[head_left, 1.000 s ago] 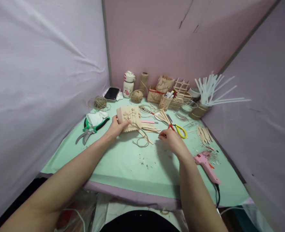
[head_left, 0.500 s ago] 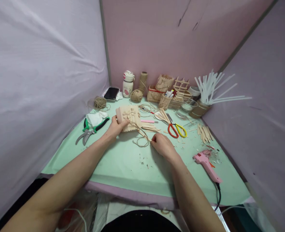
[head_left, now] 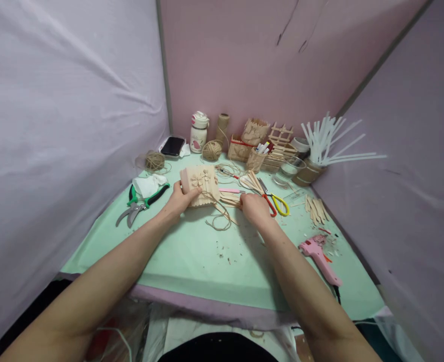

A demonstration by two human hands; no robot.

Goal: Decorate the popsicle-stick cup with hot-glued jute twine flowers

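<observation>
My left hand [head_left: 179, 199] grips the left side of a pale wooden box [head_left: 204, 186] with flower shapes on its front. A loop of twine [head_left: 219, 222] trails from the box's lower right onto the green cloth, beside a thin wooden stick [head_left: 227, 215]. My right hand [head_left: 255, 208] is closed at the right end of a small pile of wooden sticks [head_left: 229, 199]; whatever its fingertips hold is too small to make out. Just right of that hand lie red and yellow handled scissors [head_left: 280, 205]. A pink pen-like tool [head_left: 231, 190] rests behind the pile.
Green-handled pruners [head_left: 139, 205] lie left. Behind stand a bottle [head_left: 198, 133], twine balls [head_left: 211, 150], a phone [head_left: 173, 146], wooden baskets [head_left: 255, 131] and a glass bowl [head_left: 290, 168]. At right are a pink glue gun [head_left: 322, 259], short sticks [head_left: 316, 209] and white glue sticks [head_left: 325, 138].
My right hand has moved up and slightly right, from the stick end beside the twine to the stick pile near the scissors. My left hand keeps its hold on the box.
</observation>
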